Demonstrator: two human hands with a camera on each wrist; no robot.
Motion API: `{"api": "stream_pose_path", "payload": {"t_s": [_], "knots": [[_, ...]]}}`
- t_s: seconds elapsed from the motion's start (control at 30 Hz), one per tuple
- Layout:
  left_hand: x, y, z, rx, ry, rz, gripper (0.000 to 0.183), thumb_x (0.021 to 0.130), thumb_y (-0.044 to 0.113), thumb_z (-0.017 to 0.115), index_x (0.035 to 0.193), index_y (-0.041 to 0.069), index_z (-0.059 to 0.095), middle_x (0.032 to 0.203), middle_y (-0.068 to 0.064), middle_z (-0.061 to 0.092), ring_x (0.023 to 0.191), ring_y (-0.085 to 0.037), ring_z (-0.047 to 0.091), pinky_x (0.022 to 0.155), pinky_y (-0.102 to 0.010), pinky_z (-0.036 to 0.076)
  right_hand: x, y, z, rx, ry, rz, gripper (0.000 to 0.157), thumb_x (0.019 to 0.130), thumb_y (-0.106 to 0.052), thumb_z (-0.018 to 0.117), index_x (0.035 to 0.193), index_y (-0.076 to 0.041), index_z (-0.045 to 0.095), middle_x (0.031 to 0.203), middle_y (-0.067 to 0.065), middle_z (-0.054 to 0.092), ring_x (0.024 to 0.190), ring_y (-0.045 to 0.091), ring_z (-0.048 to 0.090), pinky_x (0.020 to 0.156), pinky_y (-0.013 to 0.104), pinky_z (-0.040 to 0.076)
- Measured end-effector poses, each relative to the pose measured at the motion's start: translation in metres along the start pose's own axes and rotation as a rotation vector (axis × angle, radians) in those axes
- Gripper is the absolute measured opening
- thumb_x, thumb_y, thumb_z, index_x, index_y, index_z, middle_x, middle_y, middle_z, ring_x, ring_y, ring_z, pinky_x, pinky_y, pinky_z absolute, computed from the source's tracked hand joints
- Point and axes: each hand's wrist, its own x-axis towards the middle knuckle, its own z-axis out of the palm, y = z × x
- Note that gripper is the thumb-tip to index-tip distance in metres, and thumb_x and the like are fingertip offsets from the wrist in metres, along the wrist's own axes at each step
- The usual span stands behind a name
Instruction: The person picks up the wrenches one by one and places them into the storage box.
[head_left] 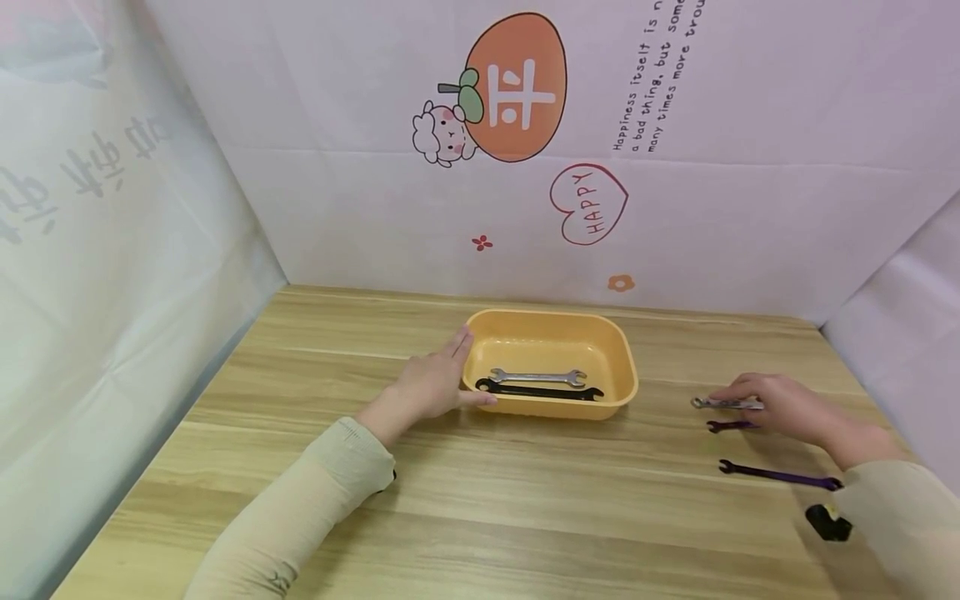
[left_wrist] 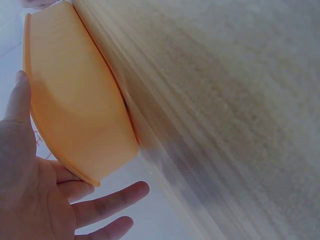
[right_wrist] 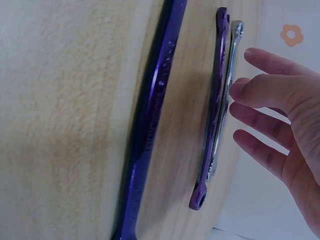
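My left hand (head_left: pixel 431 385) holds the left end of a yellow plastic basin (head_left: pixel 555 407), thumb along its front rim and fingers at its left side. In the basin lie a silver open-ended wrench (head_left: pixel 536 378) and a longer black wrench (head_left: pixel 540 390). Over at the right, my right hand (head_left: pixel 787 408) pinches a small silver wrench (right_wrist: pixel 231 67) between thumb and fingers, low at the tabletop. Right alongside that one lies a short purple wrench (right_wrist: pixel 218 95). Nearer to me is a longer purple wrench (head_left: pixel 780 475), below the right wrist.
A black angular object with a bit of yellow (head_left: pixel 828 523) lies beside the right sleeve, partly covered by it. A small dark thing (head_left: pixel 386 482) peeks out from under the left cuff. Printed white cloth (head_left: pixel 360 225) hangs behind the wooden table (head_left: pixel 525 500) and at both sides.
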Motion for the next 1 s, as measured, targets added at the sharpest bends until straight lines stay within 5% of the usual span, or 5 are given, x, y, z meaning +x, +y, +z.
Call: {"api": "stream_pose_path", "payload": {"t_s": [0.13, 0.37, 0.63, 0.83, 1.0], "knots": [[0.0, 0.0, -0.001, 0.004, -0.002, -0.004, 0.116, 0.088, 0.081, 0.052, 0.164, 0.004, 0.01, 0.171, -0.007, 0.003, 0.126, -0.036, 0.06, 0.064, -0.038, 0.055, 0.0, 0.003, 0.002, -0.008, 0.002, -0.016, 0.04, 0.072, 0.016, 0.08, 0.108, 0.0, 0.078, 0.097, 0.005, 0.071, 0.085, 0.03, 0.07, 0.068, 0.039, 0.057], [-0.001, 0.001, -0.002, -0.002, -0.01, -0.011, 0.117, 0.087, 0.081, 0.053, 0.165, 0.005, 0.009, 0.171, -0.006, 0.002, 0.125, -0.036, 0.061, 0.054, -0.031, 0.047, 0.002, 0.008, 0.007, -0.019, 0.042, -0.055, 0.042, 0.068, 0.02, 0.081, 0.104, -0.001, 0.08, 0.094, 0.003, 0.069, 0.082, 0.028, 0.069, 0.064, 0.036, 0.056], [-0.001, 0.001, -0.002, -0.006, -0.002, -0.01, 0.116, 0.087, 0.08, 0.053, 0.164, 0.004, 0.01, 0.171, -0.008, 0.004, 0.129, -0.036, 0.058, 0.065, -0.039, 0.056, 0.004, 0.009, 0.011, -0.029, 0.118, -0.089, 0.041, 0.067, 0.023, 0.075, 0.101, 0.001, 0.08, 0.09, 0.001, 0.068, 0.077, 0.02, 0.067, 0.06, 0.031, 0.054], [0.001, 0.0, 0.0, -0.003, -0.008, -0.011, 0.117, 0.087, 0.081, 0.052, 0.164, 0.005, 0.009, 0.171, -0.007, 0.003, 0.127, -0.036, 0.06, 0.051, -0.03, 0.046, 0.005, 0.008, 0.014, -0.03, 0.133, -0.064, 0.039, 0.07, 0.019, 0.079, 0.106, 0.003, 0.079, 0.089, -0.001, 0.067, 0.074, 0.013, 0.063, 0.059, 0.03, 0.051], [0.0, 0.001, -0.001, -0.001, -0.009, -0.014, 0.117, 0.087, 0.081, 0.053, 0.165, 0.005, 0.009, 0.171, -0.006, 0.003, 0.127, -0.035, 0.059, 0.052, -0.029, 0.046, 0.006, 0.007, 0.014, -0.024, 0.113, -0.032, 0.039, 0.073, 0.02, 0.075, 0.109, 0.004, 0.078, 0.091, 0.0, 0.068, 0.076, 0.015, 0.063, 0.06, 0.03, 0.05]]}}
